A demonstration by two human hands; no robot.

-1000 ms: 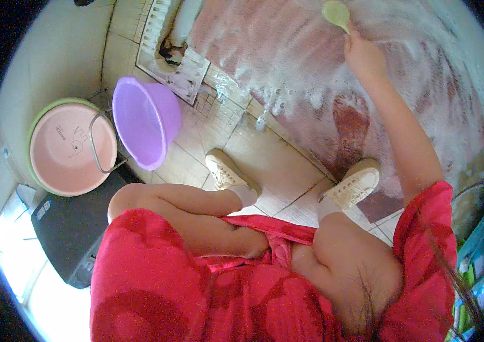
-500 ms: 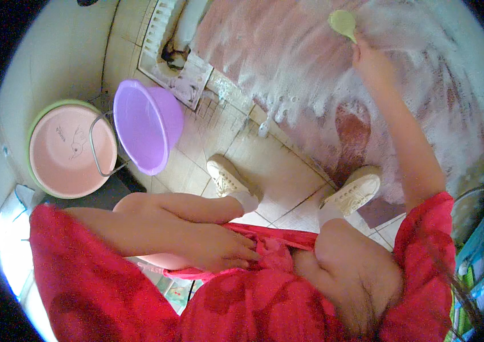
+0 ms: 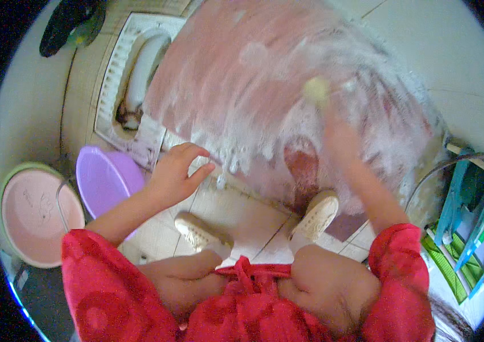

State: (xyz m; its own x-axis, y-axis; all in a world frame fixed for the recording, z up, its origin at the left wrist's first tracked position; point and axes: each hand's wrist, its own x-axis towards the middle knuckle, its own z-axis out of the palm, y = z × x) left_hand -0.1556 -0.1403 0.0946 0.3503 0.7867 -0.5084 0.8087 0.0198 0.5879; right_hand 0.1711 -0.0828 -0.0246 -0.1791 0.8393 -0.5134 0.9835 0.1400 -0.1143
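Note:
A pinkish-red mat, streaked with white suds, spreads over the floor ahead of me. My right hand is stretched out above it, closed on the handle of a pale yellow-green scrub brush. Motion smears both the brush and the hand, so whether the bristles touch the mat cannot be told. My left hand hovers at the mat's near left edge, thumb and fingers apart, with nothing in it. A bare shoe-shaped patch in the suds lies ahead of my right shoe.
To the left stand a purple basin and a pink basin resting in a green one. A white squat toilet borders the mat's left side. On the right are a blue folding frame and a green-and-white item. Tiled floor lies beneath my feet.
My left hand has left my lap and reached forward to the mat's near left edge. The right hand has drawn the brush back nearer me. The whole view has shifted.

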